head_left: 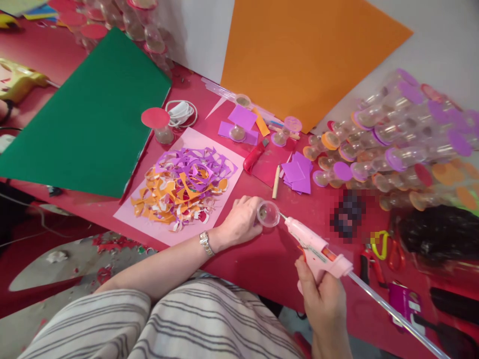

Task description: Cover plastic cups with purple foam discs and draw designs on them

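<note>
My left hand, with a watch on its wrist, is wrapped round a small clear plastic cup whose round rim faces up. In my right hand is a pink glue gun, gripped by its handle, a long clear glue stick running out of its back. The gun's metal nozzle is at the right edge of the cup's rim; whether it touches cannot be told. Left of my left hand lies a pile of purple and orange paper scraps on a pink sheet.
Many clear cup pieces with coloured discs stand at the right. Purple paper squares, a red cutter and a green sheet lie on the red table. Pliers are at the right. A person's wrist shows far left.
</note>
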A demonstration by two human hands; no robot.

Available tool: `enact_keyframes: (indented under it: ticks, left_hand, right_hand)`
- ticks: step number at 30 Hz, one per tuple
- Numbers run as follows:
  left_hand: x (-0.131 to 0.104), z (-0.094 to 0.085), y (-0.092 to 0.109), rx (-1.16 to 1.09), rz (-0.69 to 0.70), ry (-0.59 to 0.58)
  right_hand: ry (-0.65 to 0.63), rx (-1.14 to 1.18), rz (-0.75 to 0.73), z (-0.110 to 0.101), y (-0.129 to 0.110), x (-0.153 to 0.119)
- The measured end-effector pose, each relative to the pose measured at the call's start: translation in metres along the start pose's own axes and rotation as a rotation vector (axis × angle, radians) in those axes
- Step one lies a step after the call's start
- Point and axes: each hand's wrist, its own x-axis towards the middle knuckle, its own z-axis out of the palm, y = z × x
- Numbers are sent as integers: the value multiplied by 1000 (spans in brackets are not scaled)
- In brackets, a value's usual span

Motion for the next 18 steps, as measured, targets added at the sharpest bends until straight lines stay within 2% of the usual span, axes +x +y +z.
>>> enact_keyframes:
  ticks: [5, 18]
  left_hand:
    - [0, 2, -1, -19, -1, 3]
    - [0, -1, 3, -10, -3, -3]
  right_hand:
    - [-34, 47, 63, 0, -2, -1]
    - [-98, 99, 31, -11, -3, -9]
